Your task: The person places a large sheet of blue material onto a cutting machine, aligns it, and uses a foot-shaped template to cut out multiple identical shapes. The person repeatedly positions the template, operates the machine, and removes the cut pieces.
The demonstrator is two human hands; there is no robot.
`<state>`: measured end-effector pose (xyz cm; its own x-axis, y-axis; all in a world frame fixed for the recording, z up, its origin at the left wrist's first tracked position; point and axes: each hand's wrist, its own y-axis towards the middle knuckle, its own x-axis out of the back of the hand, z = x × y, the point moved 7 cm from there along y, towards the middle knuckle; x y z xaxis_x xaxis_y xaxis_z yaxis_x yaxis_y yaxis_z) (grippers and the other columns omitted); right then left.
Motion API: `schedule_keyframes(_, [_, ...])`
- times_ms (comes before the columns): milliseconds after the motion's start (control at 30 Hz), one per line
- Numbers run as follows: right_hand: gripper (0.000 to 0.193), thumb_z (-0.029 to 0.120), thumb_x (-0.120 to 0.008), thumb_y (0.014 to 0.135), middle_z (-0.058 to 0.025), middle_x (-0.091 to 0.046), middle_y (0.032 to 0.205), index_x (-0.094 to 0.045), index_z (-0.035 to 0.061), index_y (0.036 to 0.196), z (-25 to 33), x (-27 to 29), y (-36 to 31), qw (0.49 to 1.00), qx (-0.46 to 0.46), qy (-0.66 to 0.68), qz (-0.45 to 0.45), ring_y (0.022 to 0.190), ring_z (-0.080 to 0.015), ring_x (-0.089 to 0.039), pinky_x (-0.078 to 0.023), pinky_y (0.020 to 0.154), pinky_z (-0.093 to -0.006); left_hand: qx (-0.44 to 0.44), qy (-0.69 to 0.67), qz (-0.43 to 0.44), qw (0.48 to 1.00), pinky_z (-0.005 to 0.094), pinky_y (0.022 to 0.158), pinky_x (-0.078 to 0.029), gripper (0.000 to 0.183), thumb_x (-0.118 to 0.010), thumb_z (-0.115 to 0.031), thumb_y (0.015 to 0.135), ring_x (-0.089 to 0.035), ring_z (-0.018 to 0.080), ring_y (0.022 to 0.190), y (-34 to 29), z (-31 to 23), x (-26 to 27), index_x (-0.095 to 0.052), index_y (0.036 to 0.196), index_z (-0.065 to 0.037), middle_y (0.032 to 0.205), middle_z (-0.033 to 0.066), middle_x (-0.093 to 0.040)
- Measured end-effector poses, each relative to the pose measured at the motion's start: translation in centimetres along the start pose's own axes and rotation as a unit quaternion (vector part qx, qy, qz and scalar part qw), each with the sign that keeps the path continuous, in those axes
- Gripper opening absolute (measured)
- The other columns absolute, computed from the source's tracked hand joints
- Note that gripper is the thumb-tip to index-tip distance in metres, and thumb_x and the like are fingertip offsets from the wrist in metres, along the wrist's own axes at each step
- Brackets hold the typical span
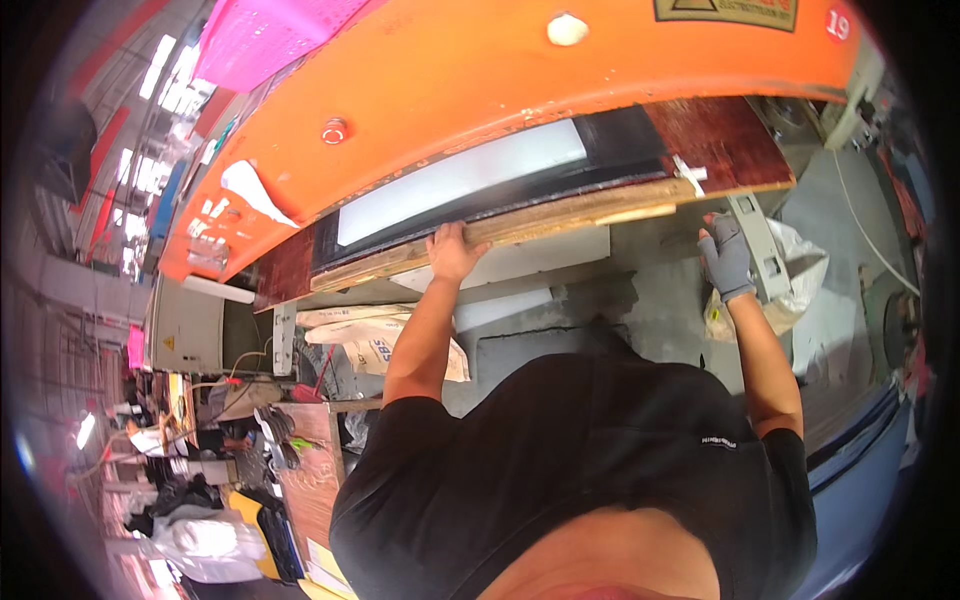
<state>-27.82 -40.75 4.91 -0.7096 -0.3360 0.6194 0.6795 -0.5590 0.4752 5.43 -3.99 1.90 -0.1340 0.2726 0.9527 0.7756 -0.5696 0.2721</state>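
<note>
My left hand is bare and lies on the wooden front edge of a press bed, thumb stretched out to the right. Behind that edge, a long white sheet rests on a black plate. My right hand, in a grey glove with bare fingertips, hangs below the bed's right end, beside a light grey metal bracket. Its fingers are loosely bent and apart, with nothing visible in them. Whether it touches the bracket, I cannot tell.
An orange machine beam with a red push button spans above the bed. A pink crate sits on top. Brown paper sacks lie below on the left, a whitish sack at the right. A wooden table stands at left.
</note>
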Motion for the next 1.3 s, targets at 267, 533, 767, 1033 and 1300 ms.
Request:
schedule_keyframes(267, [0.024,0.025,-0.060,0.079,-0.0141,-0.058,0.094,-0.058,0.0049,0.092,7.0,-5.6,1.5,0.973,0.173,-0.149,-0.046,0.093,-0.0326,-0.052,-0.039,0.084,-0.0445,-0.010,-0.046,0.022,0.999,0.0432,0.083,-0.039,0.054,-0.067,-0.050,0.074,-0.054,0.0305,0.098,-3.5,1.9,4.8,-0.060,0.102,-0.005,0.097,0.0134,-0.058])
schedule_keyframes(533, [0.011,0.017,-0.055,0.073,-0.0106,-0.053,0.078,-0.054,0.0066,0.078,9.4,-4.3,-2.6,0.972,0.139,-0.181,-0.055,0.076,-0.0306,-0.051,-0.038,0.076,-0.0440,0.213,-0.055,-0.041,0.975,0.0470,0.102,-0.035,0.097,-0.074,-0.056,0.065,-0.036,0.0411,0.125,6.5,11.8,3.4,-0.032,0.135,-0.002,0.136,0.0246,-0.035])
schedule_keyframes(767, [0.013,0.019,-0.051,0.077,-0.0108,-0.053,0.082,-0.051,0.0062,0.080,9.9,-3.4,-5.7,0.960,0.159,-0.220,-0.066,0.079,-0.0318,-0.049,-0.037,0.076,-0.0453,0.267,-0.031,0.157,0.950,0.0479,0.106,-0.030,0.116,-0.073,-0.062,0.057,-0.028,0.0406,0.132,12.0,11.8,0.6,-0.016,0.146,-0.013,0.149,0.0155,-0.021])
schedule_keyframes(1033, [0.013,0.018,-0.053,0.076,-0.0075,-0.058,0.081,-0.057,0.0071,0.082,9.6,-3.0,-6.9,0.969,0.118,-0.216,0.000,0.076,-0.0279,-0.053,-0.037,0.076,-0.0416,0.249,-0.093,0.137,0.954,0.0535,0.100,-0.032,0.100,-0.071,-0.053,0.056,-0.037,0.0409,0.124,8.1,8.2,3.4,-0.033,0.140,-0.015,0.135,0.0203,-0.038])
schedule_keyframes(1300, [0.015,0.022,-0.051,0.079,-0.0099,-0.055,0.082,-0.055,0.0085,0.080,9.8,-2.4,-7.2,0.966,0.151,-0.210,-0.014,0.077,-0.0294,-0.050,-0.036,0.075,-0.0420,0.264,-0.086,0.074,0.958,0.0563,0.098,-0.034,0.094,-0.074,-0.049,0.058,-0.038,0.0417,0.122,5.2,5.2,4.5,-0.038,0.135,-0.010,0.130,0.0231,-0.040])
